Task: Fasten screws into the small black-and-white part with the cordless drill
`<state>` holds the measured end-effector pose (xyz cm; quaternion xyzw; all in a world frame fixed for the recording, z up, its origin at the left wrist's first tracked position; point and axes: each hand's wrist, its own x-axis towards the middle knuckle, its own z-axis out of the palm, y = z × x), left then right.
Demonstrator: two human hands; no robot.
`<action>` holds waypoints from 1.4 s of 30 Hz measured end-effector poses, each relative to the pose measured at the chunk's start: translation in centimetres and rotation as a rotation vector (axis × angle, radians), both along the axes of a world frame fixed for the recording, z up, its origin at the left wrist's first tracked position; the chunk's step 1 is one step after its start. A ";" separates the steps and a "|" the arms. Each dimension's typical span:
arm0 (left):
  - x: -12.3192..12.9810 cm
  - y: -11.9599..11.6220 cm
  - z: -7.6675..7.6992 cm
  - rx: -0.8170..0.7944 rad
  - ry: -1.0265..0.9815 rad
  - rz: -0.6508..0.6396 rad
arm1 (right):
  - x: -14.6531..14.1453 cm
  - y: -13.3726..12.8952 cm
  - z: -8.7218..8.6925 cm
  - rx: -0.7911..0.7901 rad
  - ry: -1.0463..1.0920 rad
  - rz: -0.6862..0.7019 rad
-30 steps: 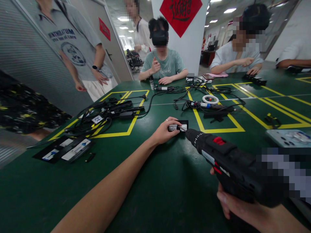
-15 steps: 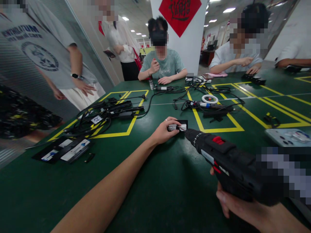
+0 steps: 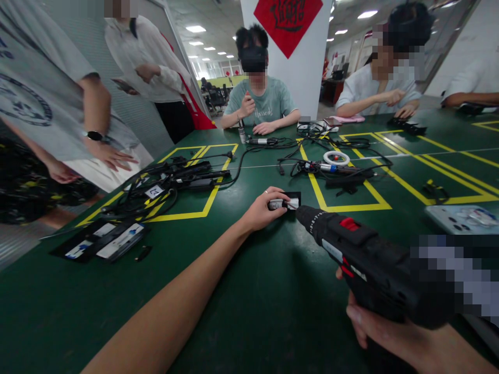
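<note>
**Pinching small white part [image 3: 292, 203] in left hand [image 3: 263, 209], gripping power drill [image 3: 364, 262] in right hand [image 3: 393, 324]**

Pressed together at left: thumb and fingers, clamped across the small white part, low on the green table [image 3: 234, 311], just ahead of the chuck [image 3: 306, 221]. Wrapped round the drill handle at right: closed palm and fingers. Cannot tell how far the trigger is pressed; partly hidden behind the drill body

Cannot make out the bit's tip, too small against the part, nor whether touching it. Covered by left fingers: middle of the white part. Visible only in part round it: black rectangular piece [image 3: 298, 196]; cannot tell whether joined. Lost in shadow and cut off by lower edge: base of the drill handle. Masked by coarse squares at right: something beside the drill's rear. Cropped at far left: standing person's [image 3: 27, 78] upper body

Noted on drill: matte black housing, tapering round chuck, white numerals on collar, glossy red switch on top. Noted on table: smooth, faintly reflective green surface, marked out with flat yellow tape [image 3: 179, 215]. Lying at left: tangled, rubbery black cables [image 3: 183, 174]; nearer, flat black-and-white strips [image 3: 120, 240]. Lying beyond the drill: smooth white ring [image 3: 326, 157], round in outline, beside a second cable tangle [image 3: 302, 169]
</note>
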<state>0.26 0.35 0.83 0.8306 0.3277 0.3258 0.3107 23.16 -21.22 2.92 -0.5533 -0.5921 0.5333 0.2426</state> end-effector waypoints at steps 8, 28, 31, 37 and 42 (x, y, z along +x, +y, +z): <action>0.0 -0.1 0.2 -0.007 0.013 0.011 | -0.2 -0.1 0.4 -0.011 0.029 -0.027; 0.0 -0.1 0.1 -0.015 0.011 0.014 | -0.3 -0.2 0.7 0.002 0.056 -0.077; 0.0 -0.1 0.1 -0.012 0.011 0.016 | -0.4 -0.1 0.7 -0.009 0.060 -0.077; 0.1 -0.1 0.1 -0.005 0.020 0.013 | -0.6 0.0 0.8 0.015 0.046 -0.106; 0.0 -0.2 0.2 0.000 0.019 0.008 | -0.9 0.0 0.5 0.003 0.109 -0.151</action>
